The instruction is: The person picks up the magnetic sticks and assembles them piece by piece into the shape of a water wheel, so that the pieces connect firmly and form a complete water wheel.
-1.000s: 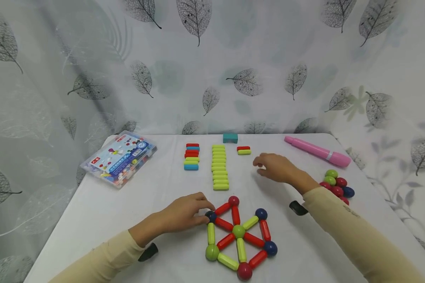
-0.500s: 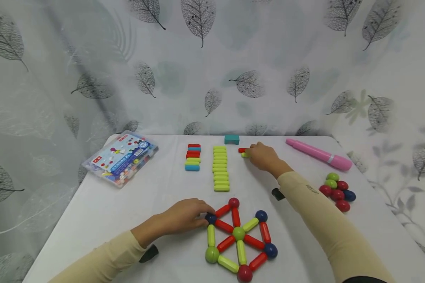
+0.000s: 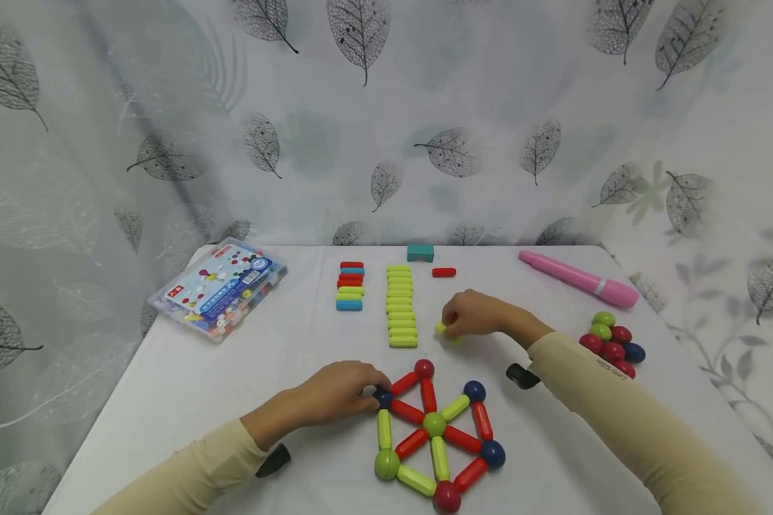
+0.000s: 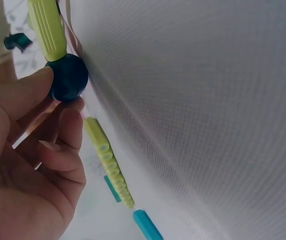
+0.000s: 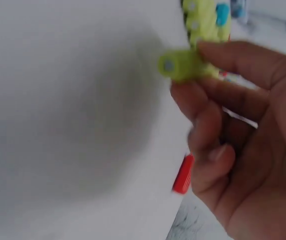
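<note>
On the white table lies a flat figure of red and yellow-green magnetic rods joined by balls, with a green ball (image 3: pixel 434 425) at its centre. My left hand (image 3: pixel 336 392) pinches the dark blue ball (image 4: pixel 68 77) at the figure's left corner, between thumb and fingers. Above the table, my right hand (image 3: pixel 479 315) pinches a yellow-green magnetic rod (image 5: pixel 183 65) between thumb and index finger; its grey magnet end faces out. A single red rod (image 3: pixel 444 272) lies farther back. Left of the right hand runs a column of yellow-green rods (image 3: pixel 400 307).
A short stack of mixed-colour rods (image 3: pixel 351 286) lies left of the column. Behind stands a teal block (image 3: pixel 420 252). A clear box with a printed lid (image 3: pixel 219 286) sits back left. To the right are a pink marker (image 3: pixel 578 278) and several loose balls (image 3: pixel 612 350).
My right hand reached to the small back pair of rods, took the yellow-green one and drew it nearer. The red one stays behind. My left hand keeps its place at the blue ball.
</note>
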A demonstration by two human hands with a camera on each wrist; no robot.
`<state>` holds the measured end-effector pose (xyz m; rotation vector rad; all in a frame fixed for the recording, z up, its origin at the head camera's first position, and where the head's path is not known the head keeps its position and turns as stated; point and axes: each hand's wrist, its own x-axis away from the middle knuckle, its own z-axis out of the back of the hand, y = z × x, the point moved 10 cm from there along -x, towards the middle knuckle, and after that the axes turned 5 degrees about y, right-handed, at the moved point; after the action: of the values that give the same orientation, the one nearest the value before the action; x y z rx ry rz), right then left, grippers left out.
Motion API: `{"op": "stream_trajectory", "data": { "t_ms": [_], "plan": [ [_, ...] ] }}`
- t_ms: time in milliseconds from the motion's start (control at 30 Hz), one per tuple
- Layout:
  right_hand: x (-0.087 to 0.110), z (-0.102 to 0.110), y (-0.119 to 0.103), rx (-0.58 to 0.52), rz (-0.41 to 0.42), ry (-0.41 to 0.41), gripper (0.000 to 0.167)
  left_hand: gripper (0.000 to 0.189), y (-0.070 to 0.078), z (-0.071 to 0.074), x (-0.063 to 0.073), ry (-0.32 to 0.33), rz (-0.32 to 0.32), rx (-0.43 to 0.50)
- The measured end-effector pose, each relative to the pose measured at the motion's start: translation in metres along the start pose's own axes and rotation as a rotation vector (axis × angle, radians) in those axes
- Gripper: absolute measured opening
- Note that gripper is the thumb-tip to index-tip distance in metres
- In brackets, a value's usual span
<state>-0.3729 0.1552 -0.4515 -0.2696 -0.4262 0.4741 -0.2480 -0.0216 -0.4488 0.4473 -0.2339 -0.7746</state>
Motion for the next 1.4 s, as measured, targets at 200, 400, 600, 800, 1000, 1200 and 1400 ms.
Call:
{"op": "stream_trajectory", "data": {
  "t_ms": [200,400,600,800,1000,1200,1400],
  "plan": [
    [0.028,-0.027,-0.031,-0.096,0.113,-0.168,0.008,0.031,0.001,0.002,-0.001,0.008,-0.016,-0.007],
    [0.04,-0.038,-0.039,-0.11,0.155,-0.21,0.01,0.03,0.003,0.002,-0.001,0.007,-0.022,-0.002],
    [0.042,-0.042,-0.045,-0.084,0.166,-0.208,0.01,0.03,0.003,0.002,-0.002,0.005,-0.016,-0.004],
    [0.042,-0.044,-0.049,-0.023,0.147,-0.219,0.01,0.029,0.002,0.0,-0.002,0.004,-0.017,0.004],
    [0.043,-0.045,-0.053,-0.021,0.133,-0.221,0.009,0.03,0.001,0.0,-0.002,-0.003,-0.005,0.006],
    [0.045,-0.05,-0.055,-0.017,0.128,-0.214,0.007,0.03,0.002,0.0,-0.002,-0.003,-0.005,0.015],
    [0.048,-0.048,-0.051,-0.041,0.135,-0.195,0.005,0.03,0.003,0.001,-0.002,0.002,-0.017,0.015]
  ]
}}
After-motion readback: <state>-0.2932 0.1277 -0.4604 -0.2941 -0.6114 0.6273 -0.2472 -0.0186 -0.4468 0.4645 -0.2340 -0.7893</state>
